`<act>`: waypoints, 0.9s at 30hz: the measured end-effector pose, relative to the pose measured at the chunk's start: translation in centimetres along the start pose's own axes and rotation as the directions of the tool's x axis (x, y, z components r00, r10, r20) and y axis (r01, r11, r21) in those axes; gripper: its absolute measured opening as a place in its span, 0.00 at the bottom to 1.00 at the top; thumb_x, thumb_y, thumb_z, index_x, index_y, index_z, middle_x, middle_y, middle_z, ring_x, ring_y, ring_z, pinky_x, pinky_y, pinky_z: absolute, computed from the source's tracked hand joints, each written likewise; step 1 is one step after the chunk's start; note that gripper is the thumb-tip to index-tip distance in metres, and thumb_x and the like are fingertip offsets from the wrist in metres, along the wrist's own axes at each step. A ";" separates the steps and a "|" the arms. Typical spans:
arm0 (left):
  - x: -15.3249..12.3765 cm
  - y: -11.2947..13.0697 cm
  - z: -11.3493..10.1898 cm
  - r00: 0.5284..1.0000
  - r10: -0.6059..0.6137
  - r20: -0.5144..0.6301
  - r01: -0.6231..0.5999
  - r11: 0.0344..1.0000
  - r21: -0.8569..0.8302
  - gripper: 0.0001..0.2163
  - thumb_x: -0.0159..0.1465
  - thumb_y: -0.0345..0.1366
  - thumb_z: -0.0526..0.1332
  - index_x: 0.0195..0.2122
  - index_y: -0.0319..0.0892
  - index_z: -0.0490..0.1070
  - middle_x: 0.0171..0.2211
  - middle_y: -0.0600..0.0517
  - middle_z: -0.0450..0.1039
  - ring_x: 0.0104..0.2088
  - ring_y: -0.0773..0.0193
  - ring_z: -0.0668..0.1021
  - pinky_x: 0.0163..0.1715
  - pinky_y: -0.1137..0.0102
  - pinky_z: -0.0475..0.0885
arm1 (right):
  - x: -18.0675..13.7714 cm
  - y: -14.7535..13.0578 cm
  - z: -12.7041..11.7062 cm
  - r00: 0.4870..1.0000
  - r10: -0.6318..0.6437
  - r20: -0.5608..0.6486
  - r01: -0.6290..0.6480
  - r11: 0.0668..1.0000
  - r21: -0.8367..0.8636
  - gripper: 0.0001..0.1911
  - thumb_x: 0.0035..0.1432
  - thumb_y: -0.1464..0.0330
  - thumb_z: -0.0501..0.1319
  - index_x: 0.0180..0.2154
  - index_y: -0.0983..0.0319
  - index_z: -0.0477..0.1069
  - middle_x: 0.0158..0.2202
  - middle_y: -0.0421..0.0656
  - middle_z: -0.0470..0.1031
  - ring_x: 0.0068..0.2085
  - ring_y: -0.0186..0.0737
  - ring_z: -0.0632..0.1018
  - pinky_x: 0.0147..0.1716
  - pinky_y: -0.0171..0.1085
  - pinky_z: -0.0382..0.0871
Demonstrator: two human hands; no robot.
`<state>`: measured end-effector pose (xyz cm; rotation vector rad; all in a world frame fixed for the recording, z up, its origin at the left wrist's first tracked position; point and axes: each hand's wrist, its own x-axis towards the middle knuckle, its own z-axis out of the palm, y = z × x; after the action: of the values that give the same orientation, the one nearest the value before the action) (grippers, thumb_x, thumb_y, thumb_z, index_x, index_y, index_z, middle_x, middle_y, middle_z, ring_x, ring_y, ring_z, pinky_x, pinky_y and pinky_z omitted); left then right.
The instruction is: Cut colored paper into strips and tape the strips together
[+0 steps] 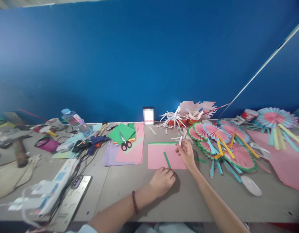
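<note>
My left hand is closed at the near edge of a pink paper sheet. A narrow green paper strip slants up over the sheet from its fingertips, which are partly hidden by the knuckles. Above the sheet's right side, my right hand pinches a short white strip that sticks up from the fingers. Green edging runs along the sheet's far edge. Another green strip lies just right of my right wrist.
Black-handled scissors rest on green paper to the left. Pleated paper fans and a white spoon-shaped object lie right. A power strip, phone and bottle occupy the left. White scraps lie behind my right hand.
</note>
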<state>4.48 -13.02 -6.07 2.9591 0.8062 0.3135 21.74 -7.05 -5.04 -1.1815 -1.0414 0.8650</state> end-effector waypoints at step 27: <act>3.4 -9.2 -11.5 0.797 -0.594 0.113 -0.021 -0.214 -0.977 0.23 0.55 0.53 0.63 0.38 0.36 0.76 0.30 0.45 0.77 0.27 0.64 0.78 0.22 0.74 0.72 | 0.4 -9.3 5.4 0.942 0.092 0.322 -0.126 0.988 0.087 0.27 0.46 0.62 0.69 0.45 0.57 0.58 0.26 0.33 0.72 0.22 0.29 0.68 0.20 0.29 0.59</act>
<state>0.37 -3.31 4.79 1.0290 0.7086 0.9935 16.78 -6.83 4.47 -1.0375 -1.1793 1.2136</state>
